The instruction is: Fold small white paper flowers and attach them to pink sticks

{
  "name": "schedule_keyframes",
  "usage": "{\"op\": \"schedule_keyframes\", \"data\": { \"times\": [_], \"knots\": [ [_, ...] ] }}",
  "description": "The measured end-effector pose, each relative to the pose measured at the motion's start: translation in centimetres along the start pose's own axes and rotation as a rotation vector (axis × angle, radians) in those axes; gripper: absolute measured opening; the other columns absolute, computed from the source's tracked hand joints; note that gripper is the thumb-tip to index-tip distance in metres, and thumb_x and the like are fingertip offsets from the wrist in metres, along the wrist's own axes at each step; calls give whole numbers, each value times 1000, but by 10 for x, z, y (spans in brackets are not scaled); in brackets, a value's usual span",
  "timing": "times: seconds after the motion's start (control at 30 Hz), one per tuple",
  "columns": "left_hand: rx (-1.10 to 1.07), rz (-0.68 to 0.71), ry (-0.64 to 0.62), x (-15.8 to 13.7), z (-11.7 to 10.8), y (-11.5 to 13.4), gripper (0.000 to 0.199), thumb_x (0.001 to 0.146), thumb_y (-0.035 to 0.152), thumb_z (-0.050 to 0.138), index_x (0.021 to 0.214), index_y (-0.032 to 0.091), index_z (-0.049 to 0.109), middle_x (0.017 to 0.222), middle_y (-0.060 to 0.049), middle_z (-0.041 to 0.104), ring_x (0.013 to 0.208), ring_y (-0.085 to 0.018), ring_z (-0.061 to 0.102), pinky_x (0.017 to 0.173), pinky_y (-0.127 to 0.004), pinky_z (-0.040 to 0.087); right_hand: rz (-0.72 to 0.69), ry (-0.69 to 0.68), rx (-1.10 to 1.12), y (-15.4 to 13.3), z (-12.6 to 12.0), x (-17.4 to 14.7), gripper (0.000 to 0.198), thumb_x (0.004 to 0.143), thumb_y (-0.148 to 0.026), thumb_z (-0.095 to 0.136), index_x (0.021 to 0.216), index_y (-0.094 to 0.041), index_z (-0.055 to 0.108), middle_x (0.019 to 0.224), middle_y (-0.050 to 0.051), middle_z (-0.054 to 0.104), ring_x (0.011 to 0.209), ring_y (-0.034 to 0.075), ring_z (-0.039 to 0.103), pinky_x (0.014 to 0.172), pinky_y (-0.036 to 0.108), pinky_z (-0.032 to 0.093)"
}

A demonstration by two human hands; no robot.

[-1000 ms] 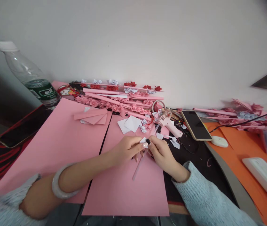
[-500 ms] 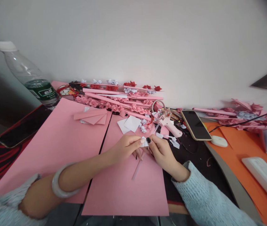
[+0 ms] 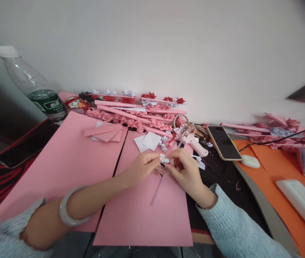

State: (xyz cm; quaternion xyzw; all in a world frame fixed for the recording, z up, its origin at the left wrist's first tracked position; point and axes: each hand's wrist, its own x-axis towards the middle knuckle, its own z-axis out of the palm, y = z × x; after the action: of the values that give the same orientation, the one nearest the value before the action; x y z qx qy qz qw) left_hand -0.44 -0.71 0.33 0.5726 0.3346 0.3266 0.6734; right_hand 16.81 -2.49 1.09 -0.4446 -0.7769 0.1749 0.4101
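Note:
A small folded piece of white paper [image 3: 164, 159] is held up over the pink sheet [image 3: 144, 222]. My left hand [image 3: 143, 168] pinches its left side between thumb and finger. From the right, my right hand [image 3: 187, 171] is closed at the paper's other edge, thumb below and index finger above. Its fingertips partly cover the paper, so the exact folds do not show. Under the hands lies a thin pale stick [image 3: 156, 191]. Just behind them rest white paper squares [image 3: 151, 141] and a pink glue gun [image 3: 194, 143].
Pink paper flowers and rolled tubes [image 3: 131, 114] line the wall. A water bottle [image 3: 45, 96] stands at the left, near a dark phone [image 3: 20, 152]. To the right are another phone [image 3: 223, 142], a white mouse [image 3: 250, 161], orange paper [image 3: 273, 190] and a white box-like object [image 3: 301, 204].
My right hand has turned, its index finger rising and its thumb shifting lower and left at the paper. The left hand keeps its pinch, almost in the same place.

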Motion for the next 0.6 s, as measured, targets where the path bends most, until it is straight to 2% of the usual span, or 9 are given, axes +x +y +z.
{"op": "schedule_keyframes", "data": {
  "times": [0.33,0.6],
  "knots": [
    [-111,-44,-29,2,-2,-5,28,87,38,50,91,12,61,86,-8,67,82,-18,68,72,-29,54,19,68,42,1,0,0,8,82,-12,56,79,-20,57,78,3,56,66,15,50,57,28,39],
    [-32,16,-20,0,2,-2,20,89,30,48,94,13,57,89,-7,66,80,-17,67,77,-32,53,245,23,270,9,6,-2,10,84,-17,52,75,-20,49,74,1,51,63,14,49,56,26,40]
  ]
}}
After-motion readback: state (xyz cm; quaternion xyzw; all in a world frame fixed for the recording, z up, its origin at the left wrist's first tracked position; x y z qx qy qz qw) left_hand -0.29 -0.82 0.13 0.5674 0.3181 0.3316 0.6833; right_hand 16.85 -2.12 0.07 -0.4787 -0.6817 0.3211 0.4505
